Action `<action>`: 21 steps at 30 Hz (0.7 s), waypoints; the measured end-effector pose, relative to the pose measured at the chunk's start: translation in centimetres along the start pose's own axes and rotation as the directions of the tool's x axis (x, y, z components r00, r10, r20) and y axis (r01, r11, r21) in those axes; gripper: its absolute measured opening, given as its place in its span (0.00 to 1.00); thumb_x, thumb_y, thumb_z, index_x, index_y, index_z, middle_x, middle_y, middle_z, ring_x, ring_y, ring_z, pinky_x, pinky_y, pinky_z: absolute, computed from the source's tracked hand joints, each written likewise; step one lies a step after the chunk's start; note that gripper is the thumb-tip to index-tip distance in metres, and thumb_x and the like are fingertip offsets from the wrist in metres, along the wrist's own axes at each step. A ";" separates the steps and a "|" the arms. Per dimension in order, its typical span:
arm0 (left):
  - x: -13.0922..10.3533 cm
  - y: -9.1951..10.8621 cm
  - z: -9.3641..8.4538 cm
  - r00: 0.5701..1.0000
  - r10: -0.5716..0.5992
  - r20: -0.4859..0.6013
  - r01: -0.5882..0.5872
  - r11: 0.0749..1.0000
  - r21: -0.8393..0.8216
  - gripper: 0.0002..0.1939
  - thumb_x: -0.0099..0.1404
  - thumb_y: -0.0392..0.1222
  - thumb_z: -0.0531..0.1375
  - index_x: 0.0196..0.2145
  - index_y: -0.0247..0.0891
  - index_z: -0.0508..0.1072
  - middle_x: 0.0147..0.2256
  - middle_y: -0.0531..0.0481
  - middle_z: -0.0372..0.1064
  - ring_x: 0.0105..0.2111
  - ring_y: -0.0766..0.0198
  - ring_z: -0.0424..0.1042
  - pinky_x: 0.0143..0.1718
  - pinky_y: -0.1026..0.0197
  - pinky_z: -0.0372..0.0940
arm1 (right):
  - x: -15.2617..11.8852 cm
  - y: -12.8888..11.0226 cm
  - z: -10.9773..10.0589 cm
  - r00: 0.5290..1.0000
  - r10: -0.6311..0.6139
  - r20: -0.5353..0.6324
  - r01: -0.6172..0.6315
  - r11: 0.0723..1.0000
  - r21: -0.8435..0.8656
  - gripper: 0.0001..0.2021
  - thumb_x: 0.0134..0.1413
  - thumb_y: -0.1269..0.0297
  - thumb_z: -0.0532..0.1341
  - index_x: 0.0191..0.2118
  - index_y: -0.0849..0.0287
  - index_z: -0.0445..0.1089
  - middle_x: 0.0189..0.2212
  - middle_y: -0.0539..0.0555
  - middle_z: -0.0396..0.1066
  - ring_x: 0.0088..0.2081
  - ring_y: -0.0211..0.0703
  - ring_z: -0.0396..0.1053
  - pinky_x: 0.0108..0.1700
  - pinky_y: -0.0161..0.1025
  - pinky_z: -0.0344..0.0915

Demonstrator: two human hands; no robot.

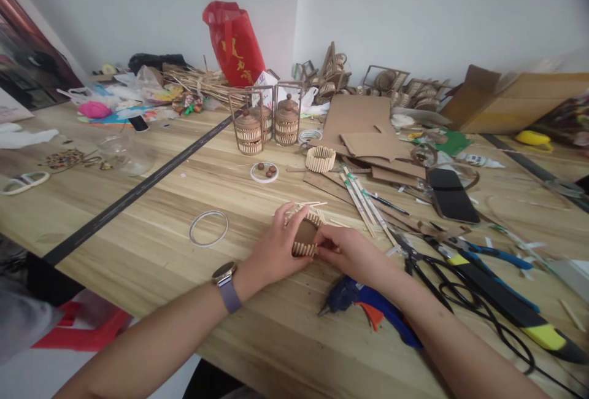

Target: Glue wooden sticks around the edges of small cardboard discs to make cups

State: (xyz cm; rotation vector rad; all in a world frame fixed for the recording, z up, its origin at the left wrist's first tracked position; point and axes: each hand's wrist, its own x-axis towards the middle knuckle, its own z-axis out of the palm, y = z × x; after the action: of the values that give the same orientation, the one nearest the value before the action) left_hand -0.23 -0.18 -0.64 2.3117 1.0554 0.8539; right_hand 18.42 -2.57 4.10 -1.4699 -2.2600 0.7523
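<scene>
A small round basket [304, 249], made of short upright wooden sticks around a brown disc, sits on the table in front of me. My left hand [271, 251] is curved round its left side, thumb at the near edge and fingers at the far edge. At the basket's right rim, the fingertips of my right hand [343, 250] are pinched together; what lies between them is hidden. Just behind the basket lie loose short sticks [316, 204]. A blue glue gun [352, 293] rests under my right forearm.
Another stick basket [321, 158] stands farther back, near tiered stick-and-frame carriers [249, 131]. A white ring [208, 228] lies left; another [264, 172] surrounds brown beads. Long sticks [361, 199], pliers [497, 256], a yellow-black cutter [510, 301], a phone [452, 195] and cardboard [356, 118] crowd the right.
</scene>
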 end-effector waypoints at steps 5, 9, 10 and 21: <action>0.0 -0.1 0.0 1.000 0.010 0.008 -0.010 1.000 -0.006 0.54 0.48 0.37 0.71 0.65 0.49 0.44 0.62 0.39 0.42 0.62 0.44 0.52 0.59 0.39 0.57 | 0.0 -0.1 -0.1 1.000 -0.006 -0.003 0.006 1.000 -0.010 0.05 0.53 0.74 0.58 0.30 0.57 0.67 0.26 0.48 0.71 0.29 0.39 0.67 0.31 0.33 0.58; 0.0 -0.2 0.2 1.000 -0.001 0.011 0.001 1.000 0.003 0.57 0.46 0.41 0.73 0.65 0.50 0.44 0.62 0.39 0.41 0.62 0.43 0.51 0.58 0.39 0.59 | 0.0 -0.1 -0.1 1.000 -0.004 -0.002 0.004 1.000 -0.014 0.05 0.53 0.74 0.59 0.29 0.57 0.66 0.26 0.48 0.71 0.28 0.39 0.67 0.31 0.33 0.58; 0.1 -0.1 0.3 1.000 -0.003 0.011 0.003 1.000 0.006 0.57 0.46 0.41 0.73 0.65 0.50 0.44 0.62 0.39 0.41 0.62 0.42 0.51 0.58 0.38 0.59 | 0.0 -0.1 -0.1 1.000 -0.004 -0.002 0.004 1.000 -0.014 0.05 0.53 0.74 0.59 0.29 0.57 0.66 0.26 0.48 0.71 0.28 0.39 0.67 0.31 0.33 0.58; 0.1 0.3 0.5 1.000 -0.026 -0.016 0.026 1.000 -0.001 0.53 0.50 0.37 0.70 0.65 0.51 0.44 0.62 0.40 0.42 0.63 0.43 0.50 0.59 0.39 0.57 | 0.0 0.0 0.0 1.000 -0.029 -0.001 0.029 0.999 -0.040 0.06 0.52 0.75 0.58 0.29 0.56 0.65 0.26 0.48 0.70 0.28 0.39 0.66 0.31 0.33 0.58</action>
State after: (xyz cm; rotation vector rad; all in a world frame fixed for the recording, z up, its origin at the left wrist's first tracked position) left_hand 0.27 -0.36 -0.78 2.2886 1.0896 0.8639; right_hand 18.38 -2.61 4.09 -1.4521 -2.3026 0.7003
